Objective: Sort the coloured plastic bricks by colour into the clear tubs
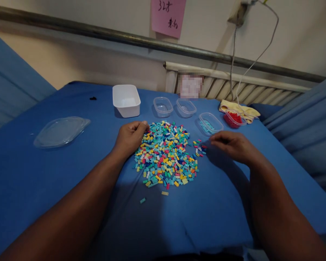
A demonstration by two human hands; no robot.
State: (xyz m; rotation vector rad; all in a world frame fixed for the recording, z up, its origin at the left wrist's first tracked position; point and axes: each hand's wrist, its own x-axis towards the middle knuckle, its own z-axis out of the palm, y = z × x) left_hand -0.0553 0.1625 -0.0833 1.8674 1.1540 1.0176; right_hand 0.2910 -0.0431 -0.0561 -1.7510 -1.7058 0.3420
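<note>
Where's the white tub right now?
In the head view, the white tub stands left of centre on the blue table, beyond the left hand and left of a clear box.

- Left grip (130,136): a bare hand, rounded at the knuckles, with a broad thumb (142,128).
- Right grip (235,145): a bare hand with fingers (219,137) tapering to slim tips.
- Left forearm (78,197): bare and smooth, thickening away from the wrist (117,155).
- Right forearm (278,206): likewise bare, narrow at the wrist and broader below.
- Dark strip (222,257), bottom edge: too dim to tell if clothing.
</note>
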